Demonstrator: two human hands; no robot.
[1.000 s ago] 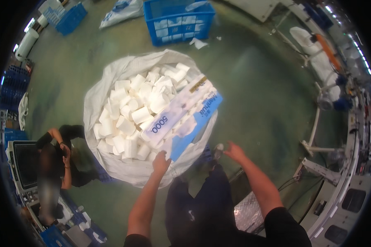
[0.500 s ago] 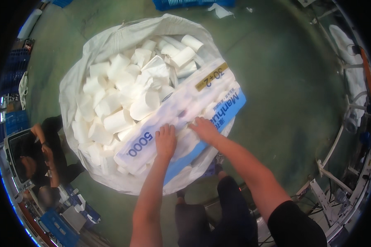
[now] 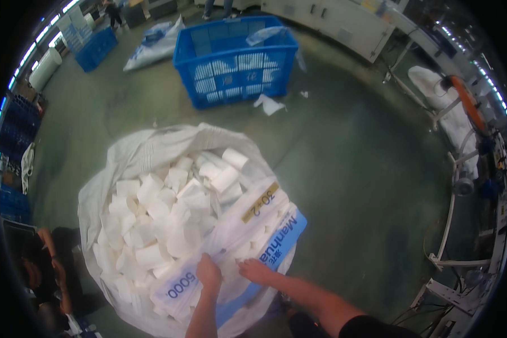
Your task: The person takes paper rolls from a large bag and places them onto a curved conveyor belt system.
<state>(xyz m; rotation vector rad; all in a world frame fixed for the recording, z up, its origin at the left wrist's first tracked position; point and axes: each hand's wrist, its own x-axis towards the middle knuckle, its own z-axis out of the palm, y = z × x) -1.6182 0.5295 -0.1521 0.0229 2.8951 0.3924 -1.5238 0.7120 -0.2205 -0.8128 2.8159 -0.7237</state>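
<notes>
A large white woven sack (image 3: 146, 141) stands wide open in front of me, heaped with loose white paper rolls (image 3: 152, 256). Across its near right side lies a long pack of paper rolls (image 3: 234, 228), wrapped in printed white, lilac and blue plastic film. My left hand (image 3: 209, 274) is closed on the film near the pack's lower left part. My right hand (image 3: 257, 271) pinches the film a little to the right, by the blue band. Both sets of fingertips are partly hidden and blurred.
A blue plastic crate (image 3: 236, 73) stands on the green floor (image 3: 355, 169) beyond the sack, with white scraps (image 3: 269, 105) beside it. A stuffed white bag (image 3: 152, 48) lies left of it. Machine frames (image 3: 450, 225) line the right. Another person's arm (image 3: 56, 265) shows at lower left.
The view has tipped upward, so the sack sits lower and the whole crate shows. My left fingers, laid out on the pack before, are now closed on its film.
</notes>
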